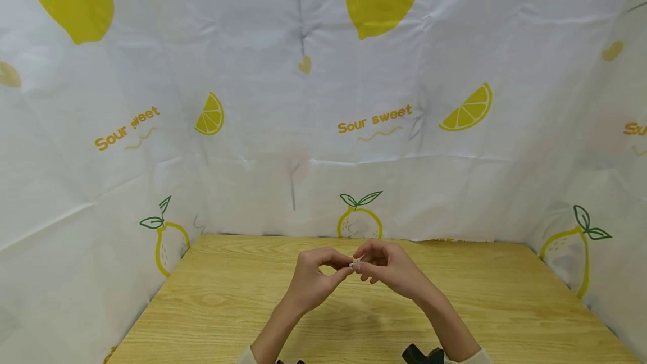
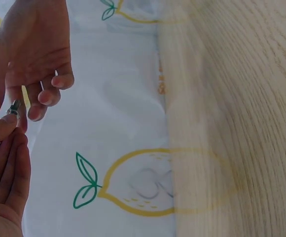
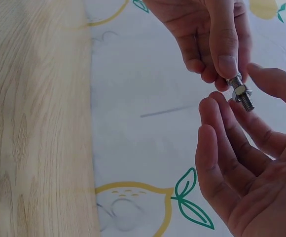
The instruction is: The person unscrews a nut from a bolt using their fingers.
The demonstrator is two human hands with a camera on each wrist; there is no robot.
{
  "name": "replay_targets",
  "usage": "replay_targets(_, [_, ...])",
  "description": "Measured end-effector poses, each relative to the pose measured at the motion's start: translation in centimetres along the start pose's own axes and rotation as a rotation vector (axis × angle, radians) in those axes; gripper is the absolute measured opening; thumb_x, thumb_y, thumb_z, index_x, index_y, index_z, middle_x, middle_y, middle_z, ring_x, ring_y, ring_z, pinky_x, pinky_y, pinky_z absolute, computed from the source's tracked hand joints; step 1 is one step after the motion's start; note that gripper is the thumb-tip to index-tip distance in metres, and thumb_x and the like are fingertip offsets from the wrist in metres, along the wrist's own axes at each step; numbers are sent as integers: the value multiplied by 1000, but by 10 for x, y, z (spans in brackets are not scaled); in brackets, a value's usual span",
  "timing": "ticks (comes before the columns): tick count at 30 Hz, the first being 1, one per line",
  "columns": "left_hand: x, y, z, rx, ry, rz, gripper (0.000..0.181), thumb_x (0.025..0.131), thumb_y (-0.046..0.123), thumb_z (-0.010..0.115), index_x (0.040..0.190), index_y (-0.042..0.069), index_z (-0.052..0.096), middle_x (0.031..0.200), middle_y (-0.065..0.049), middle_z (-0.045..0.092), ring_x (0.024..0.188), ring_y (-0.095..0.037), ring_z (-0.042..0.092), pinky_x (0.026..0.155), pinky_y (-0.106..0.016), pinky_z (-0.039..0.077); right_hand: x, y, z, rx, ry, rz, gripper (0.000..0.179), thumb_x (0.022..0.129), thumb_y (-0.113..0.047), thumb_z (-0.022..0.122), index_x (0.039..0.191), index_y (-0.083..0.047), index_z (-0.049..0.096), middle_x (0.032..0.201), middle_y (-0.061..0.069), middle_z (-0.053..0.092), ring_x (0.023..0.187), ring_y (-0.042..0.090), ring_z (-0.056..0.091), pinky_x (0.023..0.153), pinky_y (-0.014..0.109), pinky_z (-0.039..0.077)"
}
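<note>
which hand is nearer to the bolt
Left. The left hand pinches one end of the bolt; the right hand is open around the other end, very close, though whether it touches is unclear.

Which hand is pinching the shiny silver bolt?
The person's bare left hand: its thumb and fingers pinch the silver metal bolt with a nut. The bare right hand differs: its thumb stands off the bolt.

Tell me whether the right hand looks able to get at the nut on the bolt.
Likely yes: the left hand pinches the bolt only at one end, leaving the nut uncovered, and the right hand is open close beside it.
</note>
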State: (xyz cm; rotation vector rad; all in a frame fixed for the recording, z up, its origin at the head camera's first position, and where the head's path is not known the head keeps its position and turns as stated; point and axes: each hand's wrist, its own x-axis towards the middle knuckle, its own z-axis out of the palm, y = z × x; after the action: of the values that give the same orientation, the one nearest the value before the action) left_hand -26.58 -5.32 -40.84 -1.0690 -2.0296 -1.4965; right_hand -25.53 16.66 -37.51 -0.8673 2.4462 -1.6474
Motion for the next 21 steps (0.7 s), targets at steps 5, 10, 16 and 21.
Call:
replay_targets(5, [0,-1,0,10,7,12,7,89,6,80,95,10,81,89,-5,80,77,-13,76,72,-28,65,2,-1,-1,-26,-43,61,36,109,-29,53,107,2,71,95,18,73,79,23,73,70,40,64])
replay_targets(10, [0,0,0,17,10,14,6,90,8,80,95,11,81,89,-5,80,77,-12,76,72,-25,64,2,-1,-1,-25,-65,83,41,110,-30,50,102,3,72,93,18,74,80,25,73,71,39,64])
replay_targets(16, [0,1,0,9,8,9,6,90,9,80,95,12,81,89,-3,80,77,-10,75,72,-24,64,1,0,-1,-26,-55,60,36,109,-27,55,106,5,72,93,18,73,78,20,72,71,36,63])
replay_targets(21, [0,1,0,10,6,3,6,90,9,80,95,12,81,88,-4,80,76,-12,76,72,-25,64,0,-1,-1,-26,-46,26,31,107,-24,58,106,3,72,93,19,73,77,16,72,70,34,63])
